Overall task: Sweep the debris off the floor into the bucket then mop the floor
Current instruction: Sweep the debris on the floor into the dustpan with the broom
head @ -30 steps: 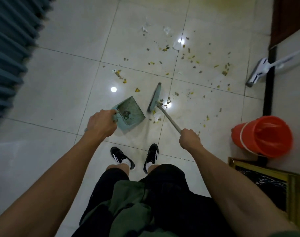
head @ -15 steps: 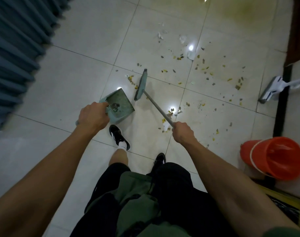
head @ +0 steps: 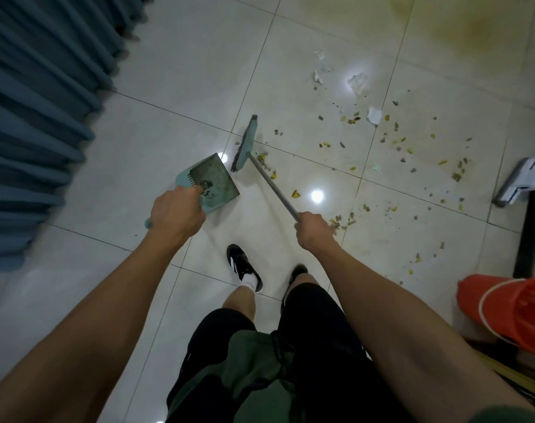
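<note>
Left hand (head: 176,212) gripping dustpan (head: 212,183) handle, pan mouth facing far-right, a little debris already inside. Right hand (head: 315,228) gripping broom (head: 244,145) shaft; shaft running from hand far-left to broom head, head set just beyond the pan's far corner, long axis near-to-far. Bulk of debris (head: 397,138) lying right of broom head across the floor (head: 290,71), nearer the right hand. Judged next: sweep leftward into pan. Bucket (head: 510,312) at near right, mop (head: 519,184) at right edge, both untouched
</note>
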`<state>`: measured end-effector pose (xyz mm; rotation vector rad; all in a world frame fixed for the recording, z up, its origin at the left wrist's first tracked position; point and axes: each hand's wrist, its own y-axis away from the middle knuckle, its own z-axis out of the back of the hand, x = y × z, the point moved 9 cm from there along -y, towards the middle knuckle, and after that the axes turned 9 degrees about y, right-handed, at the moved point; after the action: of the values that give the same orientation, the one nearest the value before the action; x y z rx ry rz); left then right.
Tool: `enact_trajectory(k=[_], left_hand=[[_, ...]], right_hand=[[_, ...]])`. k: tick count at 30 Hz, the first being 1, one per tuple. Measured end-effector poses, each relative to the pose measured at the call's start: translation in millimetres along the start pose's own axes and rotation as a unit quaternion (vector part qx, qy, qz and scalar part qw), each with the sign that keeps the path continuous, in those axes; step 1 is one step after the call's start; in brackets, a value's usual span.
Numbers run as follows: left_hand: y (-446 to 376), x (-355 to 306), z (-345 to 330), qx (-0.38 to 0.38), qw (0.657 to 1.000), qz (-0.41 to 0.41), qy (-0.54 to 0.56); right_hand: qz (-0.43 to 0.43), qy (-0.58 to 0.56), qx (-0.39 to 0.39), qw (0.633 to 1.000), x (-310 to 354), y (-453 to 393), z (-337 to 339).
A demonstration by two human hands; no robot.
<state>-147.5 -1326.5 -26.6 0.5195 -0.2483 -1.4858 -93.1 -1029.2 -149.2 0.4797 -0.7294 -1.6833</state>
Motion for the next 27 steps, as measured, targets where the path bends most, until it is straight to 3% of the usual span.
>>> enact_trajectory(k=[13, 20, 27], left_hand=[[-73.6, 9.5, 13.8, 0.013, 0.999, 0.033, -0.015], [-94.1, -26.9, 22.6, 0.020, 0.999, 0.010, -0.041], [-97.5, -87.6, 17.6, 0.037, 0.990, -0.073, -0.115]], right_hand=[[0.039, -0.119, 0.089, 0.988, 87.6, -106.7, 50.8], [0.012, -0.026, 0.089, 0.996, 24.3, -110.7, 41.4], [-0.054, -0.021, 0.088, 0.994, -54.6, -76.3, 11.0]])
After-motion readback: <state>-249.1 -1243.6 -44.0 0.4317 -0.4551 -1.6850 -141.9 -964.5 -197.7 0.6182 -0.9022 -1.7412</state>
